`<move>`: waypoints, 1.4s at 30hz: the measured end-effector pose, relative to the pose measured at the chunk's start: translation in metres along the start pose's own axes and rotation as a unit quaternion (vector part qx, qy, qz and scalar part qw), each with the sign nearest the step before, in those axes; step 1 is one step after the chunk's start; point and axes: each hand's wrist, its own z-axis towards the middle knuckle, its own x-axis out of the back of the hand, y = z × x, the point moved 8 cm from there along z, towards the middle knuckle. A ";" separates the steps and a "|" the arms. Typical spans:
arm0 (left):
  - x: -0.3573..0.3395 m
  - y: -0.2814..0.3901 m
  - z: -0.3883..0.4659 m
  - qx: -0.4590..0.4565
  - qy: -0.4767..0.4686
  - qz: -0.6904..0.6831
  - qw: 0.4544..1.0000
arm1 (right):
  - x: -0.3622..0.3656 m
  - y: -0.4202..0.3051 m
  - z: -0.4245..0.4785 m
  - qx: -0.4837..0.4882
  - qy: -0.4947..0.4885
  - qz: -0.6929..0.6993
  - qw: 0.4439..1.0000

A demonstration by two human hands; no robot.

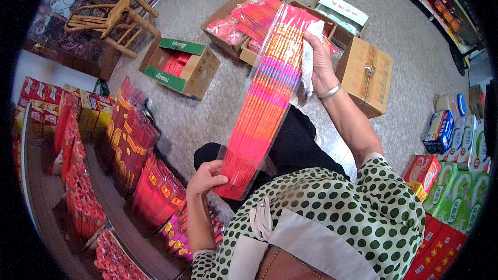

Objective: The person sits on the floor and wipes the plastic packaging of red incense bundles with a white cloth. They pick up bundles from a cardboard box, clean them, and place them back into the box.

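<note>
A long flat pack of red sticks (268,97) in clear plastic film slants across the middle of the head view. Foil bands in gold and purple run across its upper half. My left hand (208,179) grips the lower end, thumb on the front face. At the upper right edge, my right hand (321,56) holds a crumpled white cloth (307,66) against the pack. A silver bangle circles the right wrist. The fingers behind the pack are hidden.
Open cartons of red packs (223,17) stand on the floor (175,19) ahead. A green-flapped carton (186,74) is left, a taped box (367,72) right. A bamboo chair (120,19) lies tipped over. Shelving (116,186) with red bundles is at left, tissue packs (459,198) at right.
</note>
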 end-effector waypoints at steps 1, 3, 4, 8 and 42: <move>-0.003 0.001 0.003 0.017 -0.026 0.042 0.999 | -0.006 -0.004 0.003 -0.001 -0.007 0.002 1.000; -0.007 0.012 0.009 -0.012 -0.009 0.108 0.994 | -0.018 -0.008 0.007 0.001 -0.033 0.012 0.999; -0.007 0.016 0.012 -0.023 0.005 0.115 0.993 | -0.023 -0.006 0.007 -0.012 -0.039 0.011 0.999; -0.019 0.048 0.019 -0.109 0.047 0.125 0.985 | -0.037 0.028 -0.019 -0.043 -0.056 -0.072 0.995; -0.024 0.113 0.045 -0.341 0.119 0.053 0.931 | -0.046 0.103 -0.162 -0.177 -0.314 -0.284 0.888</move>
